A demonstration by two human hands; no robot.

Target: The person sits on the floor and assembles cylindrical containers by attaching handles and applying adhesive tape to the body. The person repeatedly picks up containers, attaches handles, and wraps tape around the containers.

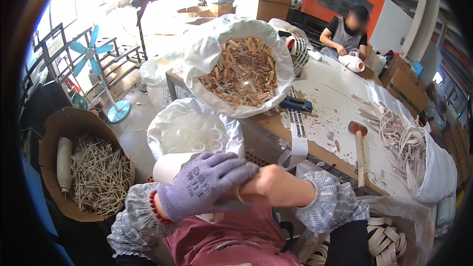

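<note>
In front of my body lies a smooth white plastic bottle (170,166), its rounded body showing left of my hands. My left hand (209,182), in a purple-grey knit glove, is wrapped over it, fingers pointing right. Bare and closed, my right hand (273,185) meets the left fingertips; its own fingers are mostly hidden, and what they grip is not clear. Just beyond my hands, a white bag (234,128) holds translucent plastic rings. Behind that, a bigger white bag (197,51) is filled with brown and clear strip-like pieces.
A cardboard drum (51,138) at left contains thin pale sticks and a bottle. On the worn worktable (325,128) are a wooden-handled mallet (360,152), a blue tool (296,103) and beige straps (389,128). Across it, a co-worker (347,32) handles another bottle. A blue fan (90,53) stands left.
</note>
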